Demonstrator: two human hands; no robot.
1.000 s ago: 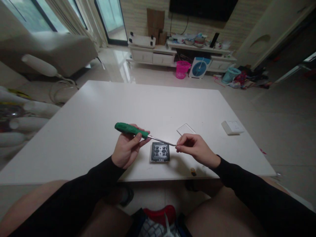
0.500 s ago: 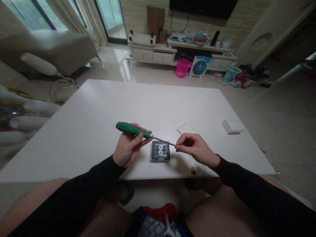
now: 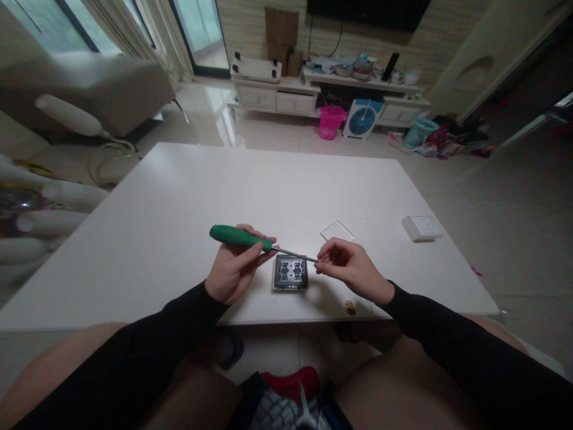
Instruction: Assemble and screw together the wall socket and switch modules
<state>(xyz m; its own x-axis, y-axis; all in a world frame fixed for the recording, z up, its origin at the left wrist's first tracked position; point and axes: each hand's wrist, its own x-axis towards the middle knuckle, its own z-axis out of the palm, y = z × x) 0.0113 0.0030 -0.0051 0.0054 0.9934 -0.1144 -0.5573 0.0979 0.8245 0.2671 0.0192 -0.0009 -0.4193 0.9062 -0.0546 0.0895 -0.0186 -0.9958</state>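
My left hand is closed around the green handle of a screwdriver, its thumb along the front end. The metal shaft slants slightly down to the right. At the tip, the thumb and fingers of my right hand are pinched together; whether a small part is there too cannot be made out. Below the shaft, a square wall socket with its dark inner frame exposed lies on the table. A clear square cover rests just beyond my right hand.
The white table extends ahead. On its right side stands a white socket box. Near the front edge lies a tiny yellow and dark item. Beyond are a TV cabinet, a pink basket and a blue fan.
My right hand has shifted very slightly left and up at the screwdriver's tip. My left hand holds the screwdriver almost exactly as before.
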